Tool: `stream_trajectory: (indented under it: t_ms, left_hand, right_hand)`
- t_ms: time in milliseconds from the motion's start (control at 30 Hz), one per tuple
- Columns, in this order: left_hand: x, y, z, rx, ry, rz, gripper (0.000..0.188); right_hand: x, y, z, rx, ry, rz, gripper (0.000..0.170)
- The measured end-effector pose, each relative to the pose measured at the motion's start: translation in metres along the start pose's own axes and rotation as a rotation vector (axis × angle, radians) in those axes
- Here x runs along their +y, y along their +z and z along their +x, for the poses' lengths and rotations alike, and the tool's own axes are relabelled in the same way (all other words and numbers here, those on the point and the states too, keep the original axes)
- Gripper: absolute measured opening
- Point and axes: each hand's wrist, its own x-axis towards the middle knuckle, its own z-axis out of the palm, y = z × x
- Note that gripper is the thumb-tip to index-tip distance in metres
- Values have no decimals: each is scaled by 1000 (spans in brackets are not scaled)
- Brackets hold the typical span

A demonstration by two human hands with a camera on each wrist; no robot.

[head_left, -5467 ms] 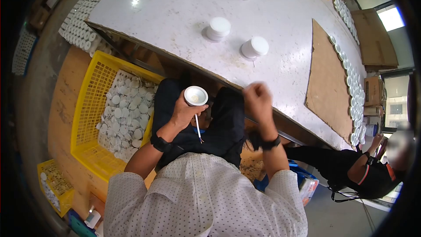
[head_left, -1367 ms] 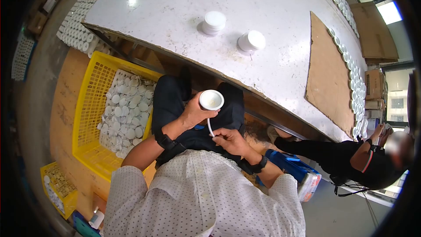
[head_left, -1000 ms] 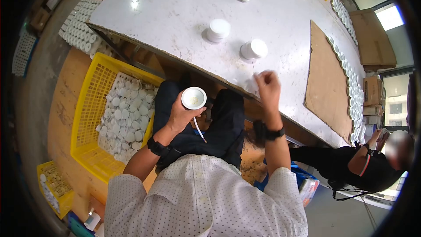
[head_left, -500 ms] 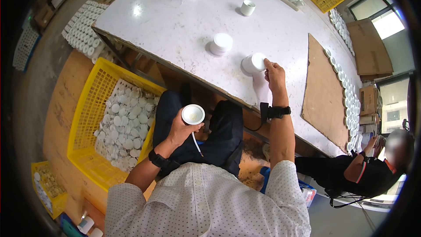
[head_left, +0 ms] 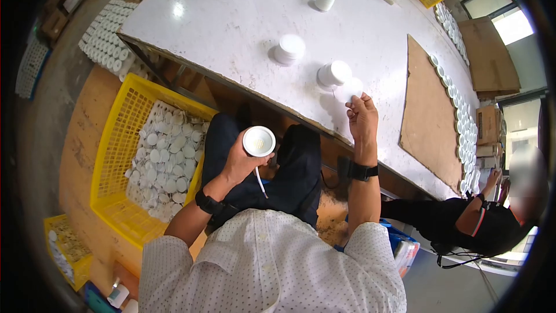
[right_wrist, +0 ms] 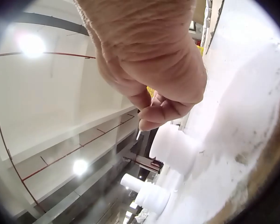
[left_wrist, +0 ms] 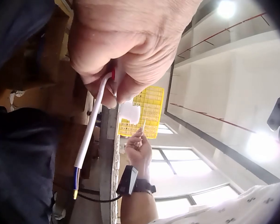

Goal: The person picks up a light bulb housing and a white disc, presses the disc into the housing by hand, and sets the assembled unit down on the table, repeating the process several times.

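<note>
My left hand point(head_left: 238, 162) grips a round white cup-shaped fitting point(head_left: 258, 141) above the lap, its wide face up. From its underside hangs a white cable point(head_left: 260, 183); in the left wrist view the cable point(left_wrist: 89, 126) ends in thin dark wires with a bare tip. Over the table's near edge my right hand point(head_left: 363, 117) pinches a thin white disc point(head_left: 351, 90) between thumb and fingers. Just beyond it stands a stack of white discs point(head_left: 336, 73) on the table. In the right wrist view the hand point(right_wrist: 151, 70) holds the disc point(right_wrist: 139, 135) edge-on near the stack point(right_wrist: 170, 143).
A second white stack point(head_left: 290, 48) and a small white cup point(head_left: 325, 0) stand on the table point(head_left: 231, 40). Cardboard point(head_left: 425, 122) lies at right beside rows of white rings. A yellow crate point(head_left: 110, 168) of white parts is at left. Another person point(head_left: 457, 220) is at right.
My right hand went from beside the lap out to the disc stack, then drew back slightly with a disc pinched. The left hand kept its grip on the fitting, while its cable came free of the right hand.
</note>
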Motion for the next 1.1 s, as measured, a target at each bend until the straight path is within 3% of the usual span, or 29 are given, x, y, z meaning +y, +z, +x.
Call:
stream_trajectory:
  t_ms: [200,267,367,433,533,633,1100]
  left_hand:
    - [9,15,14,-56,59,198,59]
    - [-3,13,20,-78,175,286,61]
    - [-8,22,21,-100,207,124,63]
    - [1,27,19,-125,331,323,61]
    - [-7,25,19,-104,194,280,58]
    - [-10,25,17,-74,182,378,55]
    - [-11,23,12,-43,264,478,47]
  right_hand:
    - [22,17,-51,-128,141,-178,7]
    - [37,22,-67,-209,226,-154,10]
    - [57,28,-82,-327,247,-263,9]
    - [61,35,-89,-336,255,-293,12]
    - [68,42,-94,-334,244,-294,16]
    - [71,48,-96,-330,227,-320,21]
    - [82,46,-92,-423,343,-306,32]
